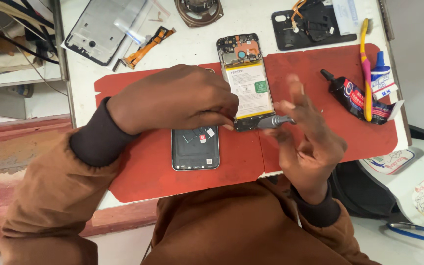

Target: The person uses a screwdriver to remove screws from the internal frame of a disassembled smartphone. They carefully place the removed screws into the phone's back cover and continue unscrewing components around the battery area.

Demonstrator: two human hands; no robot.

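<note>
Phone (247,83) with its back off lies in the middle of the frame on a red mat (320,64), long way running up and down. Left hand (177,98) presses its lower edge, grip curled. Right hand (305,142), just right, pinches a grey metal screwdriver (275,121); its tip maybe touches the bottom corner.

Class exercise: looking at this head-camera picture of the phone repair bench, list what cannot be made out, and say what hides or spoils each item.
- Head view: the tip of the grey tool is hidden behind the left hand.
- The opened phone has its lower left corner covered by that hand.
- The right hand fingers are motion-blurred.
- The round brown part is cut off by the top edge.
- Screws on the phone are too small to tell.
</note>
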